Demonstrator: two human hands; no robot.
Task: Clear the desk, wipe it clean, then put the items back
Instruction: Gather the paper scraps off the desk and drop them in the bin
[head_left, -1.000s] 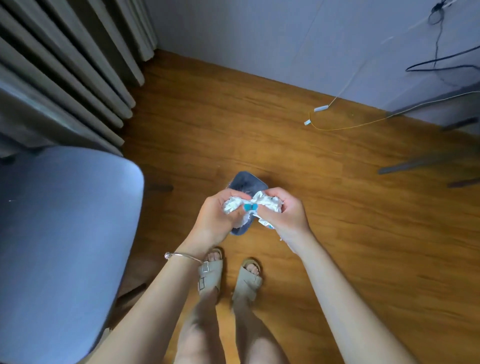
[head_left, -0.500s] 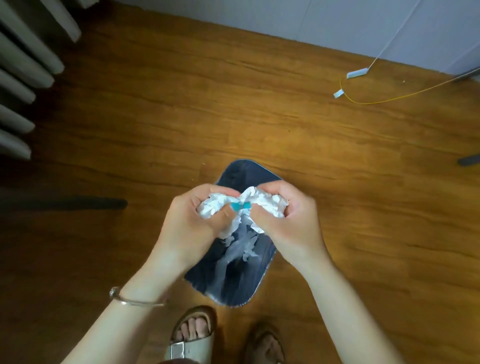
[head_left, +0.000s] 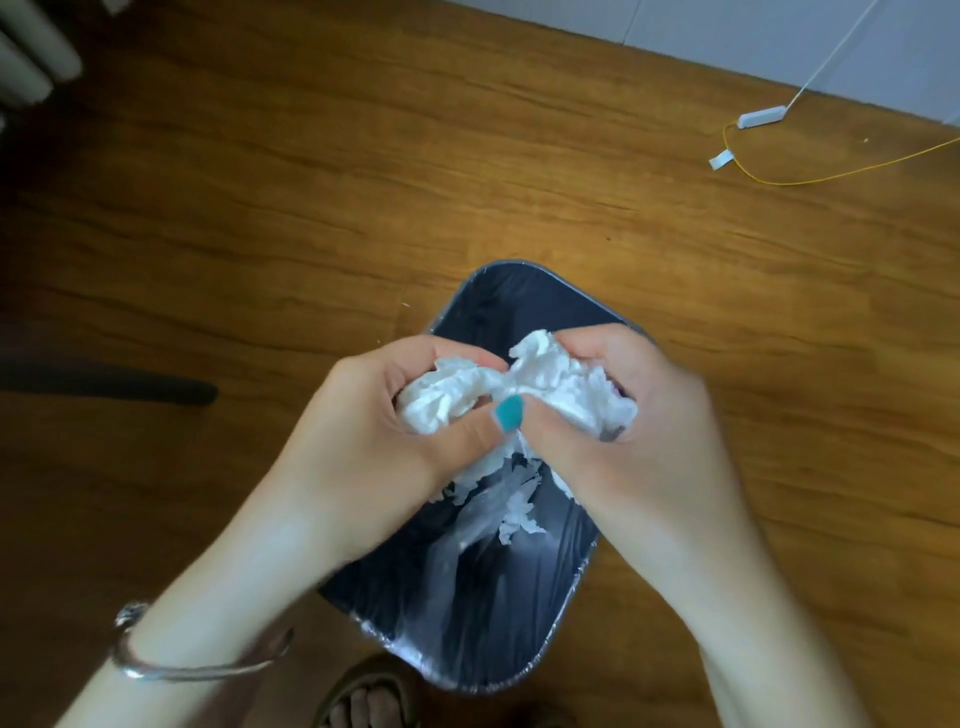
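Note:
A crumpled white tissue wad (head_left: 519, 387) is squeezed between both hands, directly above a dark blue waste bin (head_left: 483, 613) lined with a clear plastic bag. My left hand (head_left: 374, 421) grips the wad's left half, thumb pressed across its front. My right hand (head_left: 613, 415) grips the right half with curled fingers. Shreds of white tissue (head_left: 514, 514) lie inside the bin below the hands. The bin's far rim (head_left: 524, 267) shows beyond my fingers.
The bin stands on a wooden floor (head_left: 363, 182). A dark chair leg (head_left: 130, 389) lies at the left. A white adapter (head_left: 761, 115) with a yellow cable (head_left: 831, 174) sits near the wall at the upper right. My sandalled foot (head_left: 369, 696) is at the bottom edge.
The view has dropped closer to the bin, which now fills the lower middle. Both hands keep squeezing the tissue wad over it; the chair seat and curtain have left view.

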